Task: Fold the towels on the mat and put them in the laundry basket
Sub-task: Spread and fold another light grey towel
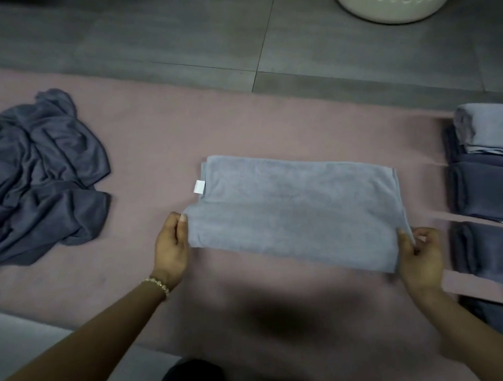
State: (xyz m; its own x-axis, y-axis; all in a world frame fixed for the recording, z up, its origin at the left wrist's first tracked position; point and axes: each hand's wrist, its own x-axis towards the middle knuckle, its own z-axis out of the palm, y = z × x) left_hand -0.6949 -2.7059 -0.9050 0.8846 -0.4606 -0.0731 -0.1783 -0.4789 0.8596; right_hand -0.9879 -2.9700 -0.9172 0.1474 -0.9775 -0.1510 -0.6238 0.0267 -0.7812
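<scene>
- The light grey towel [298, 208] lay partly folded in the middle of the pink mat [154, 143], its near layer raised by both hands.
- The left hand [172, 250] pinched the near-left corner between thumb and fingers. The right hand [420, 257] was curled round the near-right corner — neither hand was free.
- The towel looked soft, limp and light, likely to sag between grip points and hold no shape of its own. The corners or a folded edge seemed the best places to take it, with the span kept taut.
- A white label [199, 187] stuck out at the towel's 9 o'clock edge, where the layers met.
- At 9 o'clock on the mat, well apart, sat crumpled dark towels [40, 178]. At 3 o'clock, near the right hand, folded towels [488, 178] lay in a row running off frame — a tight side for swinging cloth.
- Bare mat lay open at the towel's 12 o'clock for a fold. The laundry basket [392, 2] stood on the grey floor [178, 34] at 1 o'clock, off the mat, with only bare mat and floor between.
</scene>
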